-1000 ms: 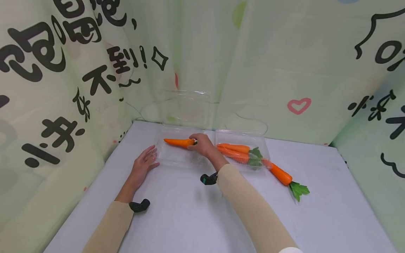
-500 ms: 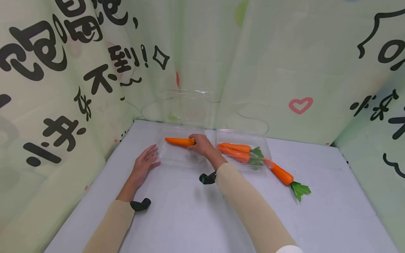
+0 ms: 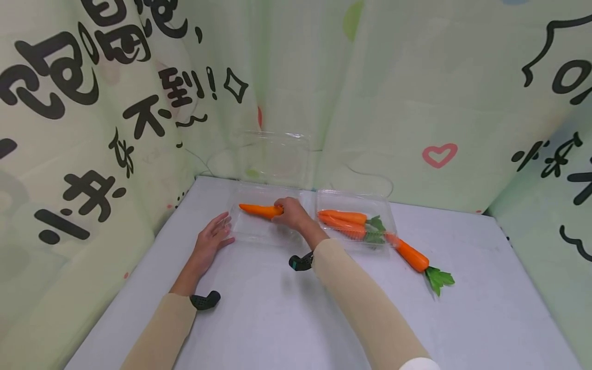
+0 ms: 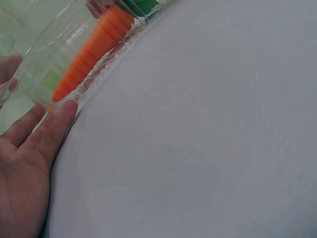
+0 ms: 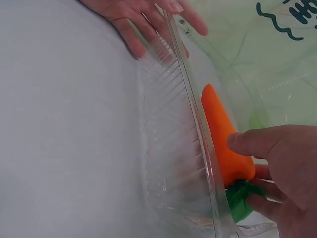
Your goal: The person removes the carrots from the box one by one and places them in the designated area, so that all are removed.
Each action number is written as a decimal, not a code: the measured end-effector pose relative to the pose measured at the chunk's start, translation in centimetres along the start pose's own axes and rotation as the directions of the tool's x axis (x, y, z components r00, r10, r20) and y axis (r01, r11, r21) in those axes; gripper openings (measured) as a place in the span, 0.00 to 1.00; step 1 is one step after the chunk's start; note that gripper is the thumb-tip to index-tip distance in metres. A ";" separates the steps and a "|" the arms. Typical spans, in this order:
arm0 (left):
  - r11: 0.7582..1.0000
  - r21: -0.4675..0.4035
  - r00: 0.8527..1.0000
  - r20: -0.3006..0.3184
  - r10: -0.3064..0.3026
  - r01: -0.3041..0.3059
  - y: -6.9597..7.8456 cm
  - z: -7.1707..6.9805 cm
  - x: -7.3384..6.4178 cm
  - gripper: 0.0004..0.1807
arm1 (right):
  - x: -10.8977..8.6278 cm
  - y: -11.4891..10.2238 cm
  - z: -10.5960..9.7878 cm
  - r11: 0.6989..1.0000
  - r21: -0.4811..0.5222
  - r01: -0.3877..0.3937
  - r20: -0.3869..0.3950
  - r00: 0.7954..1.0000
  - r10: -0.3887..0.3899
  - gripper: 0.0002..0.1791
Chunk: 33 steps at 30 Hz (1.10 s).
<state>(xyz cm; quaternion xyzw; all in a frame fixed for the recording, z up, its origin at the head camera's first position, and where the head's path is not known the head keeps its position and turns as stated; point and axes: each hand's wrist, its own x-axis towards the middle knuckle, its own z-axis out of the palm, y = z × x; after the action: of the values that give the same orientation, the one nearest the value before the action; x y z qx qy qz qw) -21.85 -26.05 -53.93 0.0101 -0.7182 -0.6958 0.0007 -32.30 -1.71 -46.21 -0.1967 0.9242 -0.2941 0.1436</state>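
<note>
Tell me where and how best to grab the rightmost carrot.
Probably grip the rightmost carrot around its thick end, just before the leaves, coming from above on the right: that end lies beyond the right-hand clear box, while the thinner tip sits at the box's corner.

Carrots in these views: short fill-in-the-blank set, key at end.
The right hand grips a carrot whose body is colored ___.
That carrot's leaves are ___.
The left hand is beside the container on the ___.
Counting the gripped one, the head view shows ___ carrots.

Missing words: orange; green; left; four.
</note>
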 end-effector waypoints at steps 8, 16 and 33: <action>1.000 0.014 1.000 -0.011 0.007 -0.007 -0.2 0.1 0.1 0.29 | -0.1 -0.5 0.2 1.000 -0.003 -0.019 0.009 1.000 0.020 0.25; 1.000 0.020 1.000 -0.009 -0.018 0.019 0.5 0.1 -0.3 0.30 | -0.1 -0.8 0.7 0.997 -0.061 -0.052 0.022 0.998 0.053 0.24; 0.999 0.036 1.000 -0.016 -0.008 0.008 0.1 0.1 -0.3 0.30 | -0.4 -0.7 1.0 0.995 -0.102 -0.025 -0.009 1.000 0.024 0.19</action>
<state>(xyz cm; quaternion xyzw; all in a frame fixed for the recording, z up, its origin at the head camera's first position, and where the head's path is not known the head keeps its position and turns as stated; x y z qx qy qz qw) -21.55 -25.92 -53.78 0.0184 -0.7307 -0.6825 0.0034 -31.34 -2.52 -46.45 -0.1913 0.9409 -0.2456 0.1335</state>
